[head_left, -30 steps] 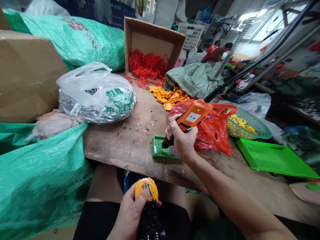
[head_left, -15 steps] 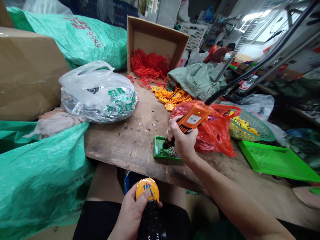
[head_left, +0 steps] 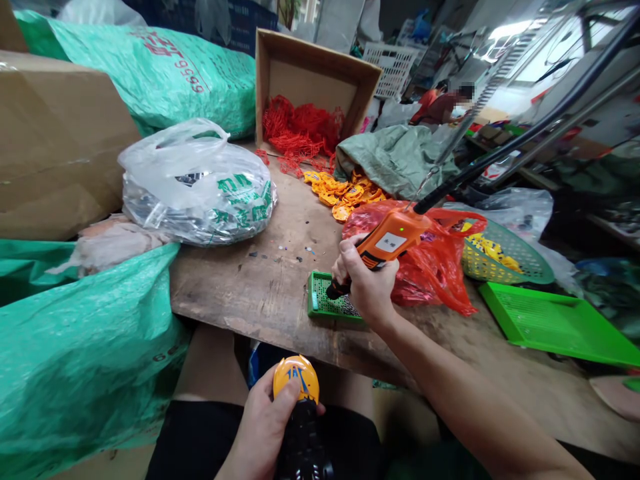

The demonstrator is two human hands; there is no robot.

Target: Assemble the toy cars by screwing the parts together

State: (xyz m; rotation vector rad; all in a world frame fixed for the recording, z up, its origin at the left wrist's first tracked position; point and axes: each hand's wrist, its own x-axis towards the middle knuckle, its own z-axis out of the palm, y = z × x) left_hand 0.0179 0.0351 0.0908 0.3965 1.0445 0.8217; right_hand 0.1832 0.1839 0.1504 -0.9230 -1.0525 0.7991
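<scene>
**Power screwdriver over the screw tray, yellow-and-black toy in the other hand**

With twelve o'clock at the top of the view, the left hand (head_left: 267,417) is near half past six, wrapped around a toy, its thumb pressed on the round yellow cap (head_left: 305,372); the black body (head_left: 303,443) extends toward six o'clock. The right hand (head_left: 373,287), just off centre at four o'clock, grasps the orange power screwdriver (head_left: 393,239). The tool's black nose points toward eight o'clock, over the green tray (head_left: 311,303) of small metal pieces, probably screws; whether its tip touches them cannot be told. The cable (head_left: 453,183) leaves toward two o'clock.

The toy looks like hard plastic: light, stiff, and slick on the glossy cap. Its thin edges could scratch or crack under a hard squeeze, so a hold where cap meets body, thumb on top and fingers beneath, should steady it best. The screwdriver is likely the heavier thing, rigid, with a cable that may tug; its dark grip below the orange housing seems the right place to hold. The small metal pieces would be loose and easily spilled. Loose yellow parts (head_left: 345,192) lie at one o'clock, and a soft red bag (head_left: 440,270) sits at three.
</scene>
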